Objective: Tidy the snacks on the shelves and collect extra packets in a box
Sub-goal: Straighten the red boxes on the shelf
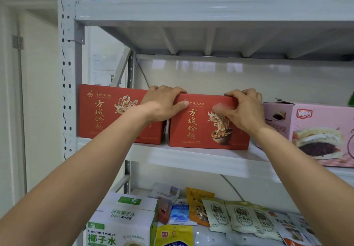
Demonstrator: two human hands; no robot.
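Two red noodle boxes stand side by side on the middle shelf [191, 159]. My left hand [164, 102] grips the top left corner of the right red box [199, 129], fingers over its top edge and thumb on its front. My right hand [247, 109] grips the same box at its top right corner, thumb pressed on the front. The left red box [103, 111] stands against the shelf post, partly hidden by my left forearm.
A pink pastry box [316, 131] stands right of the red boxes. On the shelf below are a coconut water carton [120, 221] and several snack packets [237, 217]. Bottles and packets line the top shelf [191, 8]. A perforated shelf post [67, 73] rises at left.
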